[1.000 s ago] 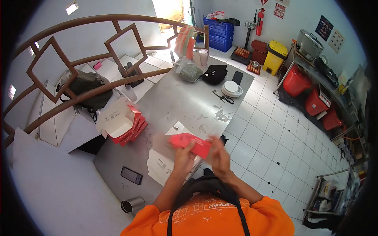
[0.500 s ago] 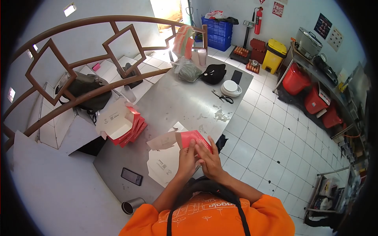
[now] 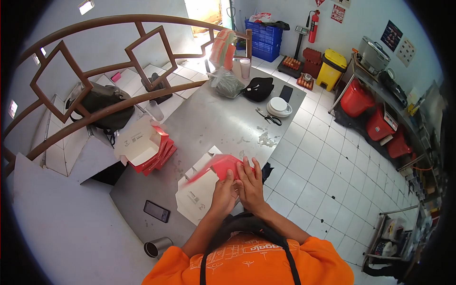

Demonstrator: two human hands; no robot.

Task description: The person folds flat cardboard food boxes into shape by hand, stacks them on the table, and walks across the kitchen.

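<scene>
A red cardboard food box (image 3: 222,165), partly folded, is between my two hands over the near part of the metal table. My left hand (image 3: 224,194) grips its near edge, thumb up against the red panel. My right hand (image 3: 251,186) presses its fingers on the box's right side. One red flap reaching left is smeared by motion. Under the box, flat white cardboard (image 3: 194,195) with printed marks lies on the table; whether it is joined to the red part I cannot tell. Left of it stands a stack of folded red boxes (image 3: 147,148), white inside.
A phone (image 3: 156,211) and a metal cup (image 3: 157,247) are at the table's near left. Farther back on the metal table (image 3: 199,123) are scissors (image 3: 270,117), a white round scale (image 3: 279,107), a black cap (image 3: 259,89) and a plastic bag (image 3: 226,83). A brown railing (image 3: 109,109) runs along the left.
The box's left flap has swung, now showing blurred red where its pale side showed before. My right hand's fingers have moved slightly up and spread more. The stack stays put.
</scene>
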